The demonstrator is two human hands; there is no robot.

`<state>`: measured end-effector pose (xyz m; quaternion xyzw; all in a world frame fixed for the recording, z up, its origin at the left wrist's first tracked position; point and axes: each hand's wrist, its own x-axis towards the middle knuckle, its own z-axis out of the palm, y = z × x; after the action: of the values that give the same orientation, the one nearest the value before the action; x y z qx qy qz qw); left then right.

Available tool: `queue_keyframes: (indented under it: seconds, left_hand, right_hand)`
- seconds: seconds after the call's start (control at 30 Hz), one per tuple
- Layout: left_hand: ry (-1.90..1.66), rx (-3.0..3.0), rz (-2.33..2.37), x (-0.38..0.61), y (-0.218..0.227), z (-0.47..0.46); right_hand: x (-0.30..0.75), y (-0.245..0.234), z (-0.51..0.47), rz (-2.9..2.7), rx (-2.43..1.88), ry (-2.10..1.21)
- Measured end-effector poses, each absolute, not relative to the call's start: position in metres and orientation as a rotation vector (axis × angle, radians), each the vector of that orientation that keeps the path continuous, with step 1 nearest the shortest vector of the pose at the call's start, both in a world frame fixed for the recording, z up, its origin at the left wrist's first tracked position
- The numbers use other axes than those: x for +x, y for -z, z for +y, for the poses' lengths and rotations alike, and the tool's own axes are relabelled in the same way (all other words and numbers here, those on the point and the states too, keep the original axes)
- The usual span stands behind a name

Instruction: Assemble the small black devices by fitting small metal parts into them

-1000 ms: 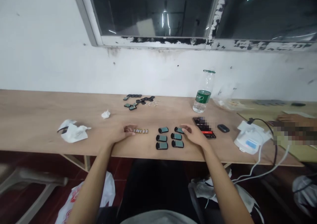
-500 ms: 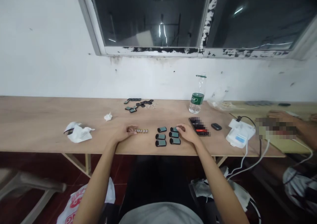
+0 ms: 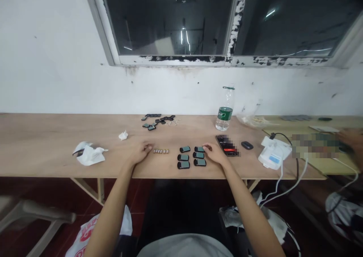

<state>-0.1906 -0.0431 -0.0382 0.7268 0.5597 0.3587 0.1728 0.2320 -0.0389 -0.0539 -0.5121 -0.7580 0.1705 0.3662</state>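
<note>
Loosely curved, the fingers of my left hand [image 3: 141,153] rest on the table just left of a short row of small metallic cylinders [image 3: 160,151]. A narrow gap separates the fingertips from that row, and I see nothing held. Six-like columns aside, several dark oval devices with grey screens [image 3: 183,157] lie flat in two columns to the right of the cylinders. My right hand [image 3: 214,153] lies beside the right column, its bent fingers apart. Its fingertips touch or nearly touch the right end of the upper device [image 3: 199,149], which stays on the table.
Behind lie more dark pieces [image 3: 161,120] and small white bits [image 3: 172,123]. A water bottle [image 3: 224,115], phone [image 3: 227,145], black oval case [image 3: 247,145] and white box with cables [image 3: 274,154] stand to the right. Crumpled tissue [image 3: 90,153] lies left. Another person's hand [image 3: 351,139] is at far right.
My left hand has drawn back slightly leftward from the row of cylinders, uncovering its left end. My right hand stays almost in place. The other person's hand has shifted right.
</note>
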Motion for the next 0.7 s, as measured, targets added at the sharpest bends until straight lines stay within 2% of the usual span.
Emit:
queue_keyframes:
  seconds: [0.37, 0.7]
  left_hand:
    - [-0.835, 1.995, 1.437, -0.192, 0.027, -0.049]
    - [-0.941, 2.075, 1.4, -0.189, 0.029, -0.049]
  right_hand:
    - [0.233, 0.059, -0.038, -1.998, -1.31, -0.396]
    - [0.234, 0.054, -0.04, -1.829, -1.274, -0.514]
